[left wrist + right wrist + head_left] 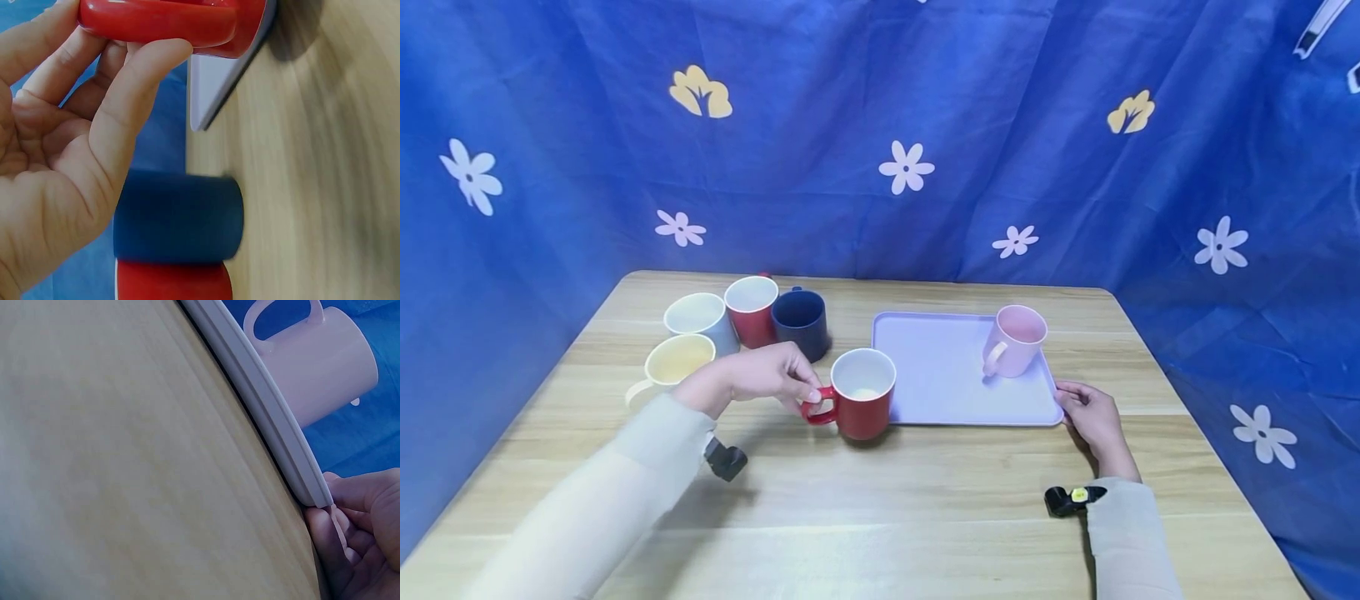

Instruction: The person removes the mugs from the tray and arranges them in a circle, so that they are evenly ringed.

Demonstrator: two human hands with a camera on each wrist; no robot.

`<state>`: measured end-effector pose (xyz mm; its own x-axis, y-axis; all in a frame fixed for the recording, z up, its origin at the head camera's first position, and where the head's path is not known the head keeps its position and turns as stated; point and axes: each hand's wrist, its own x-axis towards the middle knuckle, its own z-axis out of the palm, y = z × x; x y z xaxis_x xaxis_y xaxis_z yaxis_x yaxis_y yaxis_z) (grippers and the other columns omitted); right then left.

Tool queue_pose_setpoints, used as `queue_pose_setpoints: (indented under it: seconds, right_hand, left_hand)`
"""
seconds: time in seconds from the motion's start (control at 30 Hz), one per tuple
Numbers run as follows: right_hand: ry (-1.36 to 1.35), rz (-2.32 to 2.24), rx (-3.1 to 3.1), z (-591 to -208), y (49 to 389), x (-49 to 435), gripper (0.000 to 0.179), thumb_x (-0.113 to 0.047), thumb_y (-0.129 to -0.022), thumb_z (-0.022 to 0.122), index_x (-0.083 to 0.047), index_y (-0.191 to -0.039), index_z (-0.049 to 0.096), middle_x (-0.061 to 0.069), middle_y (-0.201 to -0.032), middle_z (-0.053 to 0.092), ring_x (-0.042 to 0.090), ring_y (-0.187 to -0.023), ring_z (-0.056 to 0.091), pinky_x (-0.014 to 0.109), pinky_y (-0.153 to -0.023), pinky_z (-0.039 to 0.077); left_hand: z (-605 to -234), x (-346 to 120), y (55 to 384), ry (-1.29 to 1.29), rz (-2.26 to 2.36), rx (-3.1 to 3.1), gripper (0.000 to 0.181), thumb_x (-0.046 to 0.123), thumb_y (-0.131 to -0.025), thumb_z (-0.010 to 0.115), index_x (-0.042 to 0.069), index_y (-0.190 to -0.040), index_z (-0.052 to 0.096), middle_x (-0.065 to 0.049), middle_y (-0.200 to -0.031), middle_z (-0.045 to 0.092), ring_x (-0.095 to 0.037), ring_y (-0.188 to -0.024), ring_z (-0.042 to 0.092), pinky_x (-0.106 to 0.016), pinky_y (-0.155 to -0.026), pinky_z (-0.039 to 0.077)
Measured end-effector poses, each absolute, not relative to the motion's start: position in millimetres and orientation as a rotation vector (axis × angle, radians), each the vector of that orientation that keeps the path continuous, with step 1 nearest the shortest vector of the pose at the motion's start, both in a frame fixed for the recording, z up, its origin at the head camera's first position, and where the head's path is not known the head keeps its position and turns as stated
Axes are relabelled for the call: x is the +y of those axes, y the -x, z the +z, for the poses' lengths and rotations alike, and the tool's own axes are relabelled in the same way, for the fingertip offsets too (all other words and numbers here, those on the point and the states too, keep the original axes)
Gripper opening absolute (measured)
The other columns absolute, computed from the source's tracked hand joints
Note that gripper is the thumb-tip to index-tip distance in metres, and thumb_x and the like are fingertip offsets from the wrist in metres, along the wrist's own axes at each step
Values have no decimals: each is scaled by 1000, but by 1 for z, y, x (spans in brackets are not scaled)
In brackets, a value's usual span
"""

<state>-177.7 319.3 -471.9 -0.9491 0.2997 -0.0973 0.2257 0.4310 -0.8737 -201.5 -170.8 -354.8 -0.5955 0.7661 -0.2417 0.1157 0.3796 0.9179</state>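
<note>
My left hand [771, 375] pinches the handle of a red mug [863, 412] with a white inside, thumb against the handle in the left wrist view. The mug is upright, low over the wood by the left front corner of a lilac tray [940, 400], and it overlaps that corner in the head view. At the tray's right front corner, my right hand [1093, 421] grips the rim between thumb and fingers, as the right wrist view shows. A pink mug [1018, 350] stands upright on the tray's right side, its handle turned toward the front left.
Grouped at the back left are a dark blue mug [805, 329], another red mug [752, 317], a light blue mug [700, 315] and a cream mug [677, 362], partly behind my left forearm. A blue flowered cloth [820, 167] hangs behind the wooden table [880, 517].
</note>
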Motion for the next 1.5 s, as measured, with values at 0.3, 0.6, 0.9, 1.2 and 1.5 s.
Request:
queue_pose_setpoints:
  seconds: [0.3, 0.6, 0.9, 1.2, 1.5]
  right_hand:
    - [483, 1582, -2591, -471, 178, 319, 31, -14, -96, 58, 3, -121, 61, 10, -99, 64, 2, -74, 57, 19, -62, 52]
    - [468, 1598, -2579, -468, 177, 319, 33, -15, -96, 58, 5, -122, 60, 8, -98, 66, 1, -73, 57, 19, -62, 52]
    - [482, 1590, -2576, -470, 177, 319, 32, -14, -95, 58, 4, -122, 60, 8, -99, 66, 0, -73, 57, 19, -62, 52]
    - [471, 1598, -2573, -471, 177, 319, 32, -13, -95, 58, 5, -121, 61, 6, -97, 66, 0, -73, 57, 19, -62, 52]
    - [471, 1588, -2574, -471, 177, 319, 33, -14, -96, 57, 5, -122, 60, 9, -99, 65, 1, -73, 57, 18, -62, 51]
  left_hand:
    - [-365, -205, 183, -734, 1283, 1970, 23, 1, -87, 65, -17, -100, 65, -23, -90, 68, -20, -81, 68, -37, -75, 55]
    - [-371, -237, 169, -709, 1309, 2020, 24, 3, -88, 65, -16, -102, 65, -21, -94, 68, -24, -85, 68, -38, -74, 55]
    - [-381, -268, 159, -727, 1381, 2014, 19, 1, -91, 60, -16, -99, 65, -13, -88, 69, -20, -84, 67, -39, -74, 55]
    - [-385, -291, 152, -798, 1447, 2014, 16, -5, -91, 57, -13, -100, 67, -14, -89, 70, -21, -84, 68, -44, -71, 54]
    - [-392, -313, 148, -813, 1538, 1880, 20, -12, -91, 50, -12, -104, 66, -9, -91, 70, -22, -87, 68, -44, -74, 53]
